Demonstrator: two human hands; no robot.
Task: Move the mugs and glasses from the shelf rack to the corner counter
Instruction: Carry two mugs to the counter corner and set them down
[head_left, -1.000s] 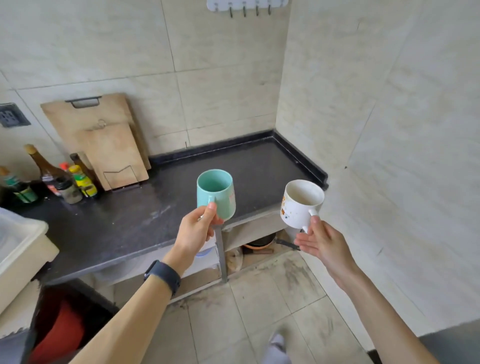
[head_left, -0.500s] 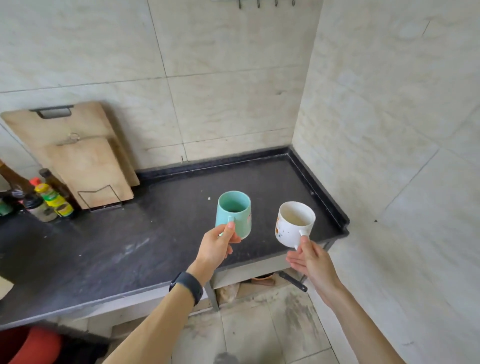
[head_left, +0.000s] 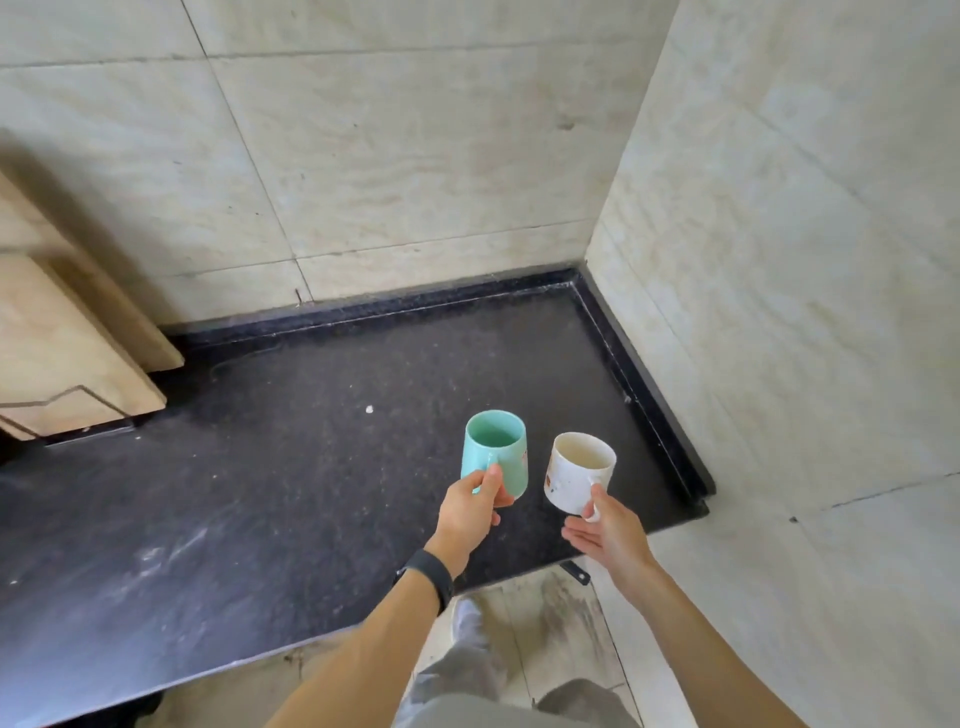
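Observation:
My left hand (head_left: 470, 506) grips the handle of a teal mug (head_left: 497, 452) and holds it upright above the dark counter (head_left: 291, 441). To its right, my right hand (head_left: 608, 527) holds a white mug (head_left: 575, 470) by its handle, thumb on top, the other fingers stretched out below. Both mugs hang over the counter's right end near the wall corner. The white mug tilts a little to the left. The shelf rack is out of view.
Wooden cutting boards (head_left: 62, 343) lean against the back wall at the left. A raised black rim (head_left: 644, 395) borders the counter along the tiled walls. A small white crumb (head_left: 369, 409) lies mid-counter. Floor tiles (head_left: 550, 623) and my legs show below.
I have stepped closer to the corner; both mugs moved forward from over the counter's front edge to above its right end. The bottles at the left have left the view.

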